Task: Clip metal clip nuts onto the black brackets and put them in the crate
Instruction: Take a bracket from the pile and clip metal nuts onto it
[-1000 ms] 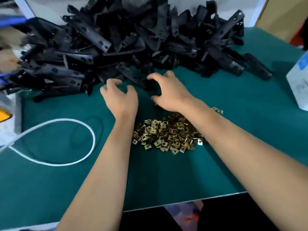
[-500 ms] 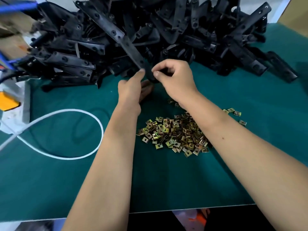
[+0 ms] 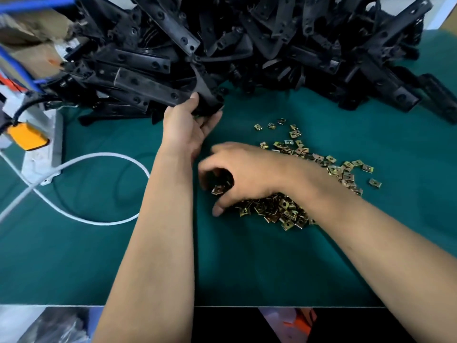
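Pickup step: left hand [image 3: 184, 125] grips 1 bracket [image 3: 206, 95] at the pile's edge, right hand [image 3: 243, 177] fingers curled into clip nuts [image 3: 284, 209], grasp unclear; next, pinch 1 nut and slide it on.

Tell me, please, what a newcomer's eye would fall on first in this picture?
First, the big heap of black brackets across the far side of the green mat. Next, the brass clip nuts at mid-table, where the right hand reaches in, while the left hand grips one bracket.
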The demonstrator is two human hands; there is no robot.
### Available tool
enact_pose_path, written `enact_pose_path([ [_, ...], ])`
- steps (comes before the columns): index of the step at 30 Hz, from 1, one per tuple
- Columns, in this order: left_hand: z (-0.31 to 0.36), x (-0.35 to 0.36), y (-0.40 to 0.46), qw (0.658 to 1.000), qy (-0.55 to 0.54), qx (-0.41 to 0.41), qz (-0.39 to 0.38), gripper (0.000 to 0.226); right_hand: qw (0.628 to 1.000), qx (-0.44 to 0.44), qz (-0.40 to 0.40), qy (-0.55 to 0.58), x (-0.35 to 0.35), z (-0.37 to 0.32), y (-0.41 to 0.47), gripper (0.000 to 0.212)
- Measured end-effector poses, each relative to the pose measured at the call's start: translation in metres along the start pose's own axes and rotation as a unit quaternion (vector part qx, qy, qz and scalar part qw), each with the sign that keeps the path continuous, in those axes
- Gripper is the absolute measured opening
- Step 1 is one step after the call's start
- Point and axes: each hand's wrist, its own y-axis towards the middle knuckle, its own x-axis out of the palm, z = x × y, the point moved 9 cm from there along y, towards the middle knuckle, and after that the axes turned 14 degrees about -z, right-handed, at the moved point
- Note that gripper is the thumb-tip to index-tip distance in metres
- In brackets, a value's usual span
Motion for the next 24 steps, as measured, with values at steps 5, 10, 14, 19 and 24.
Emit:
enact_pose_path([
  [5, -0.01, 0.011, 0.0, 0.999, -0.03, 0.003, -0.038, 0.037, 0.999, 0.022, 0.004, 0.026, -0.011, 0.025, -0.011, 0.013],
  [10, -0.024, 0.03, -0.001, 0.997, 0.008, -0.02, -0.071, 0.034, 0.992, 0.093, 0.083, 0.022, -0.028, 0.069, -0.037, 0.011],
  [14, -0.04, 0.05, -0.007, 0.991, 0.069, -0.035, -0.109, 0.012, 0.974, 0.076, 0.175, 0.121, -0.035, 0.1, -0.064, 0.011],
  [19, -0.049, 0.062, -0.011, 0.98, 0.116, -0.035, -0.158, 0.022, 0.872, 0.011, 0.348, 0.343, -0.037, 0.128, -0.093, 0.01],
  [24, -0.058, 0.076, -0.018, 0.963, 0.149, -0.034, -0.221, 0.03, 0.782, -0.024, 0.406, 0.471, -0.032, 0.138, -0.098, 0.013],
])
